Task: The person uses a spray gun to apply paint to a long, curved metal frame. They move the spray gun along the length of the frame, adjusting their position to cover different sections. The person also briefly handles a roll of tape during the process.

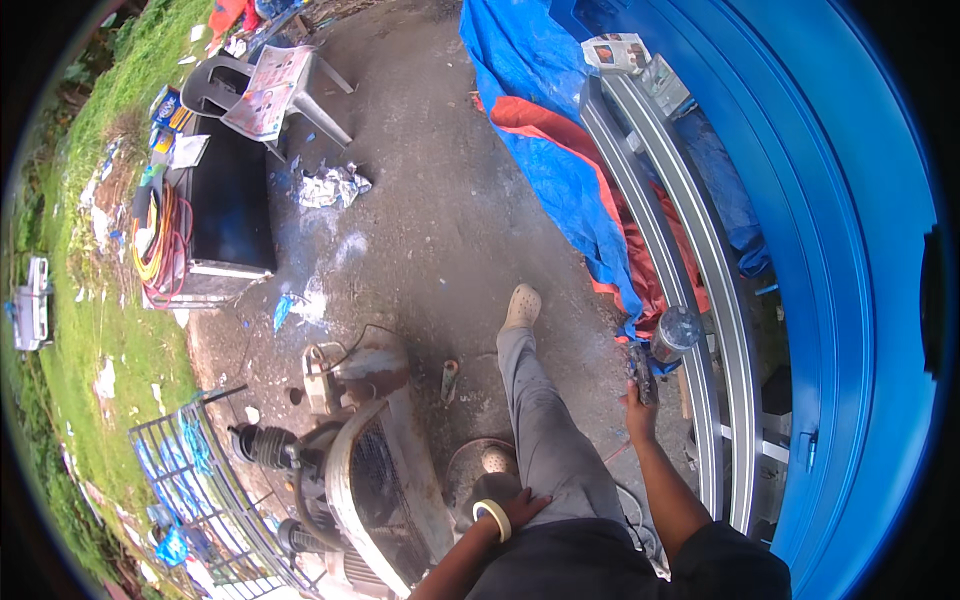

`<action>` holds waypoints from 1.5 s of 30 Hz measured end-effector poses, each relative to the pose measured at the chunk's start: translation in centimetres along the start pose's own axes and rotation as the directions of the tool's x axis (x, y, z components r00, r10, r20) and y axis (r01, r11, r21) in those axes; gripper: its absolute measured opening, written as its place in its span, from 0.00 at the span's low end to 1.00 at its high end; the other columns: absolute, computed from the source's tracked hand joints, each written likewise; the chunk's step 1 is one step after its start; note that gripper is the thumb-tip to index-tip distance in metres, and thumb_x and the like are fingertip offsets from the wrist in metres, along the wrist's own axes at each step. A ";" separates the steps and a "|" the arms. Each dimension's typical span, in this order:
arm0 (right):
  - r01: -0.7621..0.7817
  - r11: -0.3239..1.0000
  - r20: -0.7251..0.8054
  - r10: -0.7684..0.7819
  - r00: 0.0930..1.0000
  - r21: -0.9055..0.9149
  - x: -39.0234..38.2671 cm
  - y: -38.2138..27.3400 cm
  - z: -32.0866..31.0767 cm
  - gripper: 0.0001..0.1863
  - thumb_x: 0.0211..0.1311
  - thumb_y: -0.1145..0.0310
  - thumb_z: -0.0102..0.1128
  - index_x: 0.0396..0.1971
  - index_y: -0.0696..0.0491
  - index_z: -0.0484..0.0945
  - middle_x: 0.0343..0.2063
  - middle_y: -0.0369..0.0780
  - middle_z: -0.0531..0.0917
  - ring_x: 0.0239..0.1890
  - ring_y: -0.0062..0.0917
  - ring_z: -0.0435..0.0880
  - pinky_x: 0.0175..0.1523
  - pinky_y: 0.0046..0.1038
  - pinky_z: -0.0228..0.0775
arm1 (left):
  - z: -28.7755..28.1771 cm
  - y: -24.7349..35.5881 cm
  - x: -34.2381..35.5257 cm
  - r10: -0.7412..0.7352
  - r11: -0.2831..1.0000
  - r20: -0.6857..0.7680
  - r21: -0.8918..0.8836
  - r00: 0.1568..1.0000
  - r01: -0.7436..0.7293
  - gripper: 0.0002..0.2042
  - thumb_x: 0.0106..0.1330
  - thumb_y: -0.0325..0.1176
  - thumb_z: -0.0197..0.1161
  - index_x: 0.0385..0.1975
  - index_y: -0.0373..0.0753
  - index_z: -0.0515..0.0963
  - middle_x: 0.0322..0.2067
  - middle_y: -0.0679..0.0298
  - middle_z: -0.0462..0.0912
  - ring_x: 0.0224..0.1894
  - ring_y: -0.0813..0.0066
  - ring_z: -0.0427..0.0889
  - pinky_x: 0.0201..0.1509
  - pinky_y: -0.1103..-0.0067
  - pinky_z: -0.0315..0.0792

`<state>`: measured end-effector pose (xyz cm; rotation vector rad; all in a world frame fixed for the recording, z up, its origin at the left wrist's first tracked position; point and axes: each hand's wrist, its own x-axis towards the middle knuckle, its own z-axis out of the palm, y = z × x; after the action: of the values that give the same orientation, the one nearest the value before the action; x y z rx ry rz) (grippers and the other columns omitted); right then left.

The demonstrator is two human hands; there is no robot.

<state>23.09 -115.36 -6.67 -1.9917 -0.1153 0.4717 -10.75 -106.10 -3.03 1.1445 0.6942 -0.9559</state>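
My right hand [638, 416] is closed around the handle of a spray gun [642, 374], whose clear, stained cup [676, 334] sits on top, just over the near part of two long grey strips with pale lines. The left strip [640, 200] and the right strip [712, 260] run side by side away from me. My left hand [526, 507] rests with fingers spread on my grey-trousered thigh and holds nothing. A cream-coloured roll of tape [492, 517] hangs around my left wrist.
A rusty air compressor [385, 490] stands at my left, near a barred metal frame [215, 480]. Blue tarp [545, 130] and red sheeting [545, 122] lie beside the strips. A large blue panel [850, 250] bounds the right. Farther left are a dark cabinet [232, 190] and grey chair [270, 95].
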 end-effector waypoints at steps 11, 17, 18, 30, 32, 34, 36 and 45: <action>0.059 0.983 0.137 -0.035 0.990 -0.173 23.5 -11.9 18.9 0.27 0.74 0.68 0.65 0.69 0.58 0.72 0.59 0.46 0.79 0.53 0.35 0.83 0.54 0.35 0.79 | -25.4 27.2 -4.7 -0.014 0.965 0.163 0.260 0.987 -0.030 0.37 0.80 0.63 0.46 0.63 0.27 0.75 0.61 0.36 0.80 0.60 0.38 0.81 0.66 0.60 0.72; 0.394 0.872 0.187 -0.353 0.917 -0.289 29.7 -23.7 25.6 0.23 0.70 0.67 0.70 0.60 0.60 0.78 0.53 0.54 0.84 0.54 0.51 0.84 0.60 0.43 0.75 | -37.1 38.8 -13.4 0.111 0.830 0.167 0.527 0.980 -0.184 0.19 0.84 0.47 0.45 0.65 0.47 0.73 0.44 0.42 0.86 0.48 0.40 0.87 0.55 0.56 0.79; 0.426 0.856 0.193 -0.383 0.903 -0.293 30.5 -25.1 26.6 0.23 0.69 0.67 0.71 0.59 0.60 0.79 0.51 0.54 0.85 0.53 0.51 0.85 0.58 0.43 0.76 | -38.9 40.3 -13.5 0.131 0.794 0.189 0.567 0.973 -0.217 0.19 0.84 0.47 0.46 0.64 0.47 0.73 0.44 0.42 0.86 0.48 0.40 0.87 0.55 0.56 0.79; -0.026 0.900 -0.388 0.214 0.896 0.435 40.3 -36.3 48.1 0.31 0.75 0.71 0.63 0.73 0.60 0.63 0.46 0.46 0.86 0.41 0.29 0.88 0.51 0.35 0.81 | -69.9 55.1 -10.8 -0.401 0.467 0.327 0.877 0.856 -0.116 0.36 0.80 0.65 0.40 0.59 0.37 0.83 0.55 0.44 0.86 0.58 0.45 0.85 0.67 0.59 0.72; -0.038 0.815 -0.413 0.333 0.848 0.579 40.8 -37.4 50.5 0.31 0.76 0.71 0.61 0.73 0.58 0.62 0.54 0.47 0.83 0.39 0.23 0.86 0.46 0.29 0.81 | -72.9 55.6 -11.7 -0.405 0.450 0.340 0.882 0.849 -0.138 0.36 0.80 0.63 0.42 0.52 0.35 0.86 0.51 0.43 0.87 0.56 0.42 0.85 0.66 0.59 0.73; -0.024 0.737 -0.451 0.438 0.778 0.675 41.3 -38.2 52.0 0.30 0.77 0.70 0.60 0.73 0.58 0.63 0.56 0.45 0.83 0.35 0.20 0.84 0.40 0.25 0.80 | -75.3 56.1 -11.8 -0.413 0.415 0.376 0.888 0.829 -0.196 0.36 0.80 0.63 0.43 0.51 0.33 0.86 0.50 0.43 0.87 0.55 0.41 0.85 0.65 0.58 0.73; -0.056 0.736 -0.457 0.477 0.751 0.675 41.5 -38.6 52.5 0.29 0.77 0.69 0.60 0.73 0.57 0.64 0.56 0.43 0.84 0.32 0.17 0.82 0.35 0.23 0.77 | -77.5 56.6 -11.3 -0.511 0.324 0.418 0.903 0.751 -0.282 0.31 0.80 0.59 0.43 0.54 0.37 0.83 0.53 0.44 0.86 0.57 0.42 0.83 0.66 0.58 0.72; 0.055 0.683 -0.592 0.588 0.551 0.729 42.0 -35.9 53.1 0.29 0.78 0.64 0.63 0.71 0.57 0.66 0.50 0.39 0.86 0.24 0.14 0.76 0.28 0.21 0.73 | -82.5 55.1 -7.1 -0.868 0.005 0.282 0.827 0.408 -0.562 0.21 0.82 0.48 0.45 0.63 0.46 0.77 0.55 0.49 0.84 0.56 0.45 0.85 0.62 0.55 0.76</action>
<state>46.07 -42.27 -7.05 -1.2753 0.8907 -0.2382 36.54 -18.80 2.96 1.3312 -1.2528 -2.3795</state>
